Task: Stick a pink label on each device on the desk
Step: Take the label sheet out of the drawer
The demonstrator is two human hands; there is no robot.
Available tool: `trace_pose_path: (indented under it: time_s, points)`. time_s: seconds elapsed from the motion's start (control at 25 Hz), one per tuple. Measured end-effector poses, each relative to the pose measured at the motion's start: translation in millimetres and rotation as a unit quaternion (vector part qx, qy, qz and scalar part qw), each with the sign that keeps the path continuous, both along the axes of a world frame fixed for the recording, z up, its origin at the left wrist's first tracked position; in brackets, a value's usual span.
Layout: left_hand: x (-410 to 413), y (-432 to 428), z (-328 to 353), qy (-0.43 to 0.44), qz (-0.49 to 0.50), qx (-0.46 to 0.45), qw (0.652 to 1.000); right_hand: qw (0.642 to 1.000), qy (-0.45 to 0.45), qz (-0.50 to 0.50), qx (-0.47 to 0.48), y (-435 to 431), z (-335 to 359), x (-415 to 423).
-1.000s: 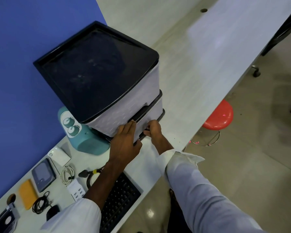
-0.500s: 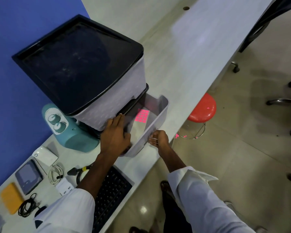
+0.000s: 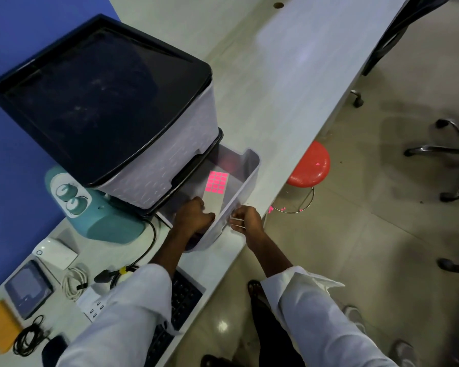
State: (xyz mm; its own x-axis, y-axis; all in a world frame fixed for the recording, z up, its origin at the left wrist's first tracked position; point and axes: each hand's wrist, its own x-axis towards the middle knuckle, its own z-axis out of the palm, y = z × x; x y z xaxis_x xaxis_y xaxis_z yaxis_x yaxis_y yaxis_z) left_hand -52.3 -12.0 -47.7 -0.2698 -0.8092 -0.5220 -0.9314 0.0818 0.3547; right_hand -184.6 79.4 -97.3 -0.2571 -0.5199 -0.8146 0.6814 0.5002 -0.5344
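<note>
My left hand (image 3: 192, 215) is down inside the open bottom drawer (image 3: 245, 178) of the grey drawer unit (image 3: 154, 178), fingers closed on the near end of the label sheet (image 3: 214, 190); its pink labels (image 3: 217, 182) lie at the far end. My right hand (image 3: 245, 221) grips the drawer's front edge. On the worktop (image 3: 276, 83) my sleeve hides most of the black keyboard (image 3: 184, 298), and the small devices at the left edge are partly cut off
</note>
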Motion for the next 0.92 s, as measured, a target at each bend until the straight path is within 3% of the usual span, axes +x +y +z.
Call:
trace_pose_path:
  time_s: [0.16, 0.44, 0.64, 0.76, 0.92]
  points:
    - [-24.9, -17.9, -29.6, -0.08, 0.056, 0.064, 0.993, 1.0, -0.006, 0.01, -0.002, -0.5, -3.2, -4.3]
    - [-39.7, -7.4, -49.4, -0.063, 0.186, 0.09, 0.976, 0.999, -0.001, 0.045, 0.003, -0.2, -4.6, -3.1]
    - [-38.9, -9.6, -56.8, -0.062, 0.181, 0.097, 0.977, 0.999, 0.005, 0.053, -0.002, 2.4, -2.7, -2.3]
    - [-33.1, -12.7, -47.6, -0.048, 0.13, 0.098, 0.985, 0.998, 0.007, 0.057, -0.01, 3.8, 0.3, -1.0]
    - [-27.9, -6.7, -30.9, 0.026, 0.097, 0.068, 0.993, 0.994, 0.097, 0.011, -0.039, 8.9, 3.8, 8.5]
